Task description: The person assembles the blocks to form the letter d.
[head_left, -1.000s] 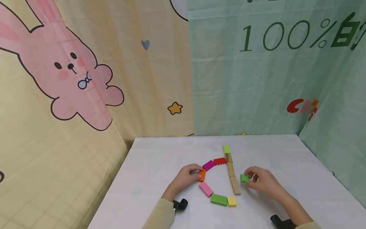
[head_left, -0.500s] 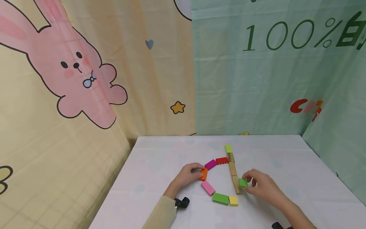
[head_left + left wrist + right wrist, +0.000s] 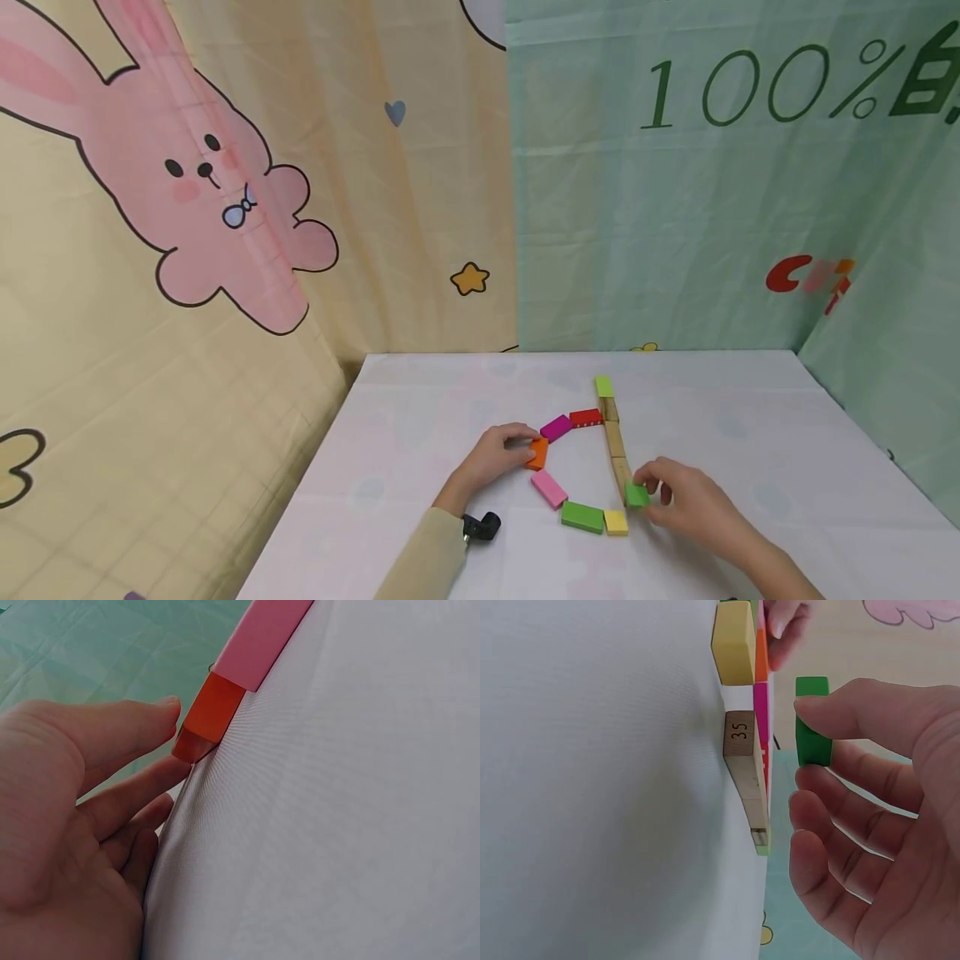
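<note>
Between my right hand's [image 3: 686, 504] thumb and fingers is a small green block [image 3: 637, 495], which overlaps the near end of a line of plain wooden blocks [image 3: 614, 439] in the head view. In the right wrist view the green block [image 3: 813, 720] stands apart from the wooden block marked 35 [image 3: 740, 733]. My left hand [image 3: 491, 457] has its thumb and index finger at an orange block [image 3: 537, 453] lying on the table. The left wrist view shows the orange block's [image 3: 214, 705] end between those fingertips, with a pink block [image 3: 262, 645] against its other end.
Red [image 3: 586, 417], magenta [image 3: 557, 428] and pink [image 3: 549, 489] blocks curve around the left, followed by a longer green block [image 3: 582, 517] and a yellow block [image 3: 616, 522]. A light green block [image 3: 603, 386] tops the wooden line. Printed curtains [image 3: 420, 192] hang behind the white table [image 3: 420, 400].
My right hand has carried the small green block left and nearer, from beside the wooden line to over its near end. The left hand stays at the orange block. The head view has shifted slightly.
</note>
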Tool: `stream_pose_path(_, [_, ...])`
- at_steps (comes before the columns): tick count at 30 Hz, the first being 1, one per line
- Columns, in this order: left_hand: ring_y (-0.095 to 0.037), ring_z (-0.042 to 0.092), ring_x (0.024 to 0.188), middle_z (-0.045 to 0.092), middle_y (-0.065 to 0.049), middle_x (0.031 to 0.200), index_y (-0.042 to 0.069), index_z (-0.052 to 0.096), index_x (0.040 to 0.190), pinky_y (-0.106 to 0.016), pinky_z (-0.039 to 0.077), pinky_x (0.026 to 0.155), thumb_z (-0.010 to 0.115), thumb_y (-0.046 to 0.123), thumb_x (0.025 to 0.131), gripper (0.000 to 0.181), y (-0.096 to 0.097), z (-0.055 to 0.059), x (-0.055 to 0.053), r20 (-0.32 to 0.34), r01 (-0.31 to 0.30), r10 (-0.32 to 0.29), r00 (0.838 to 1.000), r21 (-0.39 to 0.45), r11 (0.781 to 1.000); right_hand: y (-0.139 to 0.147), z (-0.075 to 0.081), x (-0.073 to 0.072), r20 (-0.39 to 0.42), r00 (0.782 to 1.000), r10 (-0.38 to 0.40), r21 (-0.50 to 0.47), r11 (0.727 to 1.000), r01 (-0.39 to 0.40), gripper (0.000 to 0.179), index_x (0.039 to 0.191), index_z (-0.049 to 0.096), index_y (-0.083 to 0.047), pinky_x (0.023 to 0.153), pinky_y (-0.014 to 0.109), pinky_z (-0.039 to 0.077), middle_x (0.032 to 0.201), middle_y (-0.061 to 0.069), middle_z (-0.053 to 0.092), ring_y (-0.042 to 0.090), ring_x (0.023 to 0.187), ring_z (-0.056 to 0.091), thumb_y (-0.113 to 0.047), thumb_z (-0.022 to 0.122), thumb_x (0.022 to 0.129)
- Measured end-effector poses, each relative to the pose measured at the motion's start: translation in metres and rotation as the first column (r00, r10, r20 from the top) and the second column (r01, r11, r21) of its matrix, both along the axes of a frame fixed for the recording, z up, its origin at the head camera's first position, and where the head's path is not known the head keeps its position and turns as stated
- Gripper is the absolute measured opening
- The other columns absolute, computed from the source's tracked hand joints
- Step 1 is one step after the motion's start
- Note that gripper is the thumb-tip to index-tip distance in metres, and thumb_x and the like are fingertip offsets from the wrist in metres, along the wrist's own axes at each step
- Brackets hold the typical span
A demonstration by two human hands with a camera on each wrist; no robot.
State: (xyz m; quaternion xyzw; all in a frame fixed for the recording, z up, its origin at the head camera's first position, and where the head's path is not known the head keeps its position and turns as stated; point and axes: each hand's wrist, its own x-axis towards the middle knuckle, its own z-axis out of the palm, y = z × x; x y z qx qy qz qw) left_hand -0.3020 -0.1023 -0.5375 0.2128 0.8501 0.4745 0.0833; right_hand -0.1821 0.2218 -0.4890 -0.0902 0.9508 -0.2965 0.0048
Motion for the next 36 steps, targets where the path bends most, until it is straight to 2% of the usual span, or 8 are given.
stream_pose_path(10, [-0.017, 0.051, 0.128, 0.061, 0.018, 0.125, 0.033, 0.073, 0.12, -0.05, 0.039, 0.11, 0.069, 0.029, 0.096, 0.025, -0.001, -0.001, 0.0, 0.014, 0.002, -0.002, 1.0, 0.011, 1.0, -0.001, -0.008, 0.005, 0.063, 0.998, -0.008, 0.043, 0.999, 0.005, 0.038, 0.097, 0.07, -0.026, 0.057, 0.027, 0.044, 0.083, -0.011, 0.057, 0.014, 0.073, 0.049, -0.012, 0.091, 0.069])
stream_pose_path(21, [-0.014, 0.05, 0.127, 0.06, 0.018, 0.127, 0.035, 0.073, 0.12, -0.045, 0.04, 0.11, 0.07, 0.03, 0.095, 0.025, -0.001, 0.0, 0.0, 0.013, 0.009, -0.009, 1.0, 0.025, 1.0, -0.004, -0.009, 0.005, 0.061, 0.997, 0.044, 0.079, 0.996, -0.049, 0.038, 0.092, 0.067, -0.028, 0.058, 0.027, 0.042, 0.079, -0.011, 0.055, 0.014, 0.07, 0.048, -0.014, 0.092, 0.067])
stream_pose_path(25, [-0.014, 0.05, 0.127, 0.06, 0.019, 0.127, 0.035, 0.073, 0.12, -0.046, 0.04, 0.11, 0.07, 0.03, 0.096, 0.025, 0.0, 0.001, 0.0, 0.025, 0.009, -0.009, 1.0, 0.023, 1.0, -0.005, -0.011, 0.005, 0.066, 0.996, 0.06, 0.095, 0.993, -0.066, 0.038, 0.094, 0.068, -0.028, 0.059, 0.027, 0.043, 0.078, -0.011, 0.055, 0.014, 0.07, 0.049, -0.013, 0.091, 0.068])
stream_pose_path(36, [-0.014, 0.05, 0.127, 0.06, 0.02, 0.127, 0.037, 0.073, 0.119, -0.046, 0.04, 0.11, 0.07, 0.031, 0.096, 0.025, 0.0, 0.001, -0.001, 0.034, 0.01, -0.011, 0.999, 0.019, 1.0, -0.011, -0.014, 0.0, 0.077, 0.997, 0.003, 0.122, 0.993, -0.012, 0.04, 0.094, 0.067, -0.031, 0.062, 0.028, 0.045, 0.077, -0.012, 0.055, 0.013, 0.072, 0.049, -0.009, 0.09, 0.068])
